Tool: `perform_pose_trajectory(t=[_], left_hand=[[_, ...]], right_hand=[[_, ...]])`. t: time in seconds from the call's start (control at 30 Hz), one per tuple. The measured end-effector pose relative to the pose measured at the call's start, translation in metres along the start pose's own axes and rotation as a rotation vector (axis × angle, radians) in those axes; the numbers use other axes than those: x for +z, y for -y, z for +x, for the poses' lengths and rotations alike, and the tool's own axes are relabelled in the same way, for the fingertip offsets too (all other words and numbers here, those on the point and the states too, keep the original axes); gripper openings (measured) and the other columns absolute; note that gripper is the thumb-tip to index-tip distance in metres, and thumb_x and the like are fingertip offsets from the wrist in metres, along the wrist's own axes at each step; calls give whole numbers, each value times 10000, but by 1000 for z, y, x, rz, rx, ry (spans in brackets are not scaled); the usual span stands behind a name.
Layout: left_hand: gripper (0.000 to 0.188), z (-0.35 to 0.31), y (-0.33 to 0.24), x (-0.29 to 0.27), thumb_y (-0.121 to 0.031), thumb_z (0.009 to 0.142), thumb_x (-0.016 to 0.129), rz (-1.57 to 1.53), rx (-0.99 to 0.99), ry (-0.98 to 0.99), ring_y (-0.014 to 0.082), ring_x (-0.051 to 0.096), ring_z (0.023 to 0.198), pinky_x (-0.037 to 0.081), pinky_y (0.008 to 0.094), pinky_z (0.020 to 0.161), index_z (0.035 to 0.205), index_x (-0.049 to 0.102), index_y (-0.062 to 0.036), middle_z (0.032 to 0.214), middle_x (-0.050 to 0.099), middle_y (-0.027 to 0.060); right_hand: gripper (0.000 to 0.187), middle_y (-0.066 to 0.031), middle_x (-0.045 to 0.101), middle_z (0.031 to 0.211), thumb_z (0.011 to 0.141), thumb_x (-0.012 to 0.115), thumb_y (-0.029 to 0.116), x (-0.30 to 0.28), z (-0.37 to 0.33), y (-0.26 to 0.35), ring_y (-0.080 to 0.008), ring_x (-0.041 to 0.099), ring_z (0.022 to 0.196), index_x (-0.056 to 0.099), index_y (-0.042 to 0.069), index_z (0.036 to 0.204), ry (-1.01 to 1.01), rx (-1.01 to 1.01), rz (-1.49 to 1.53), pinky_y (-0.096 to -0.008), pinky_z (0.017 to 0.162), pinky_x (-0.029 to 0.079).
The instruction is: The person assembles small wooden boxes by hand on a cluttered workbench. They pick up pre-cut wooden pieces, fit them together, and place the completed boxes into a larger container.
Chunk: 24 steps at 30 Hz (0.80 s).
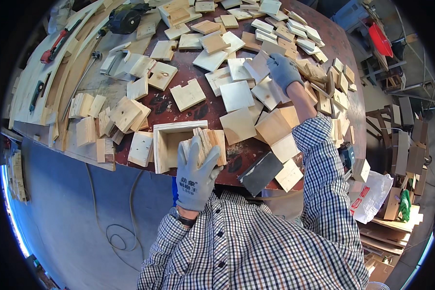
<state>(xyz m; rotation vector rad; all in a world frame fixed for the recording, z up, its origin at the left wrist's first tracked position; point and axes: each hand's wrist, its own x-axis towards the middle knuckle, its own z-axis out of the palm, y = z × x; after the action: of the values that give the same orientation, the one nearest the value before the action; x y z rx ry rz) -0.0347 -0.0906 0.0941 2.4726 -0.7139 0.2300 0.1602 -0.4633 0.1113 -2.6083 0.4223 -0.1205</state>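
Note:
Both hands wear grey work gloves. My left hand [195, 169], near the table's front edge, is closed around a small stack of wooden pieces [205, 145] with rough layered edges. That stack is against the right side of an open plywood box [166, 140]. My right hand [283, 72] reaches far forward into the pile, its fingers curled at a flat wooden piece [257, 66]. The glove hides part of the grip. Around it lie many pale wooden pieces, some notched, such as a notched board [187, 94] and a square block [237, 94].
The dark red table [174, 108] carries loose wood across its top. A black power tool [128, 18], a red-handled tool [54, 47] and long strips lie at the far left. A dark block [261, 173] sits at the front edge. A cable [116, 237] is on the floor.

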Motion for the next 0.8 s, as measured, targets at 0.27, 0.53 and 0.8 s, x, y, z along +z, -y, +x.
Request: perform_pose_trajectory(t=[0.27, 0.53, 0.8], left_hand=[[552, -1, 0, 2, -273, 845, 800, -15, 0, -17, 535, 439, 1369, 478, 566, 1078, 1377, 664, -217, 1546, 438, 227], [583, -1, 1, 3, -254, 825, 815, -5, 9, -33, 535, 441, 1367, 477, 565, 1077, 1385, 657, -223, 1557, 430, 227], [564, -1, 1, 2, -281, 841, 808, -23, 4, -12, 539, 441, 1370, 469, 564, 1089, 1382, 659, -222, 1559, 429, 226]], right_hand=[[371, -208, 679, 1284, 986, 585, 308, -15, -20, 22, -381, 669, 1164, 634, 121, 1304, -46, -28, -402, -483, 966, 535], [337, -162, 676, 1194, 967, 649, 266, -14, -65, 26, -351, 685, 1102, 635, 148, 1282, -260, -181, -295, -479, 925, 552], [468, -90, 692, 1138, 915, 733, 387, 1, -165, 50, -301, 666, 1117, 619, 175, 1317, -48, -405, -300, -494, 968, 501]])
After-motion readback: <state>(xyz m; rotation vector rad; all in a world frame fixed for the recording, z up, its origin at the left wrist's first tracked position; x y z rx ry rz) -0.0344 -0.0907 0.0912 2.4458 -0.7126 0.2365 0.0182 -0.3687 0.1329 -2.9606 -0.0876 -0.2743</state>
